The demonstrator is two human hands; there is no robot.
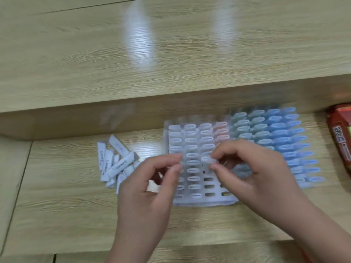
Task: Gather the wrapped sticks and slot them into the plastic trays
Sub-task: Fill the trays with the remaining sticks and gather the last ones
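Right hand (pixel 252 168) pinches one wrapped stick (pixel 207 159) over the clear plastic tray (pixel 199 204), lining up a slot; left hand (pixel 152 185) curls beside it (grip blurred, can't tell what it holds). Loose sticks (pixel 115 164) piled just left on the table (pixel 76 205), handy.

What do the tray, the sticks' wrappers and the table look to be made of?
Tray: probably thin moulded plastic, translucent and slightly glossy; the table grain shows through its empty slots.
Sticks: the wrappers look like matte white paper or film with dark print; too blurred to say which.
The table: a wood-grain surface, likely laminate, smooth enough to reflect lights.
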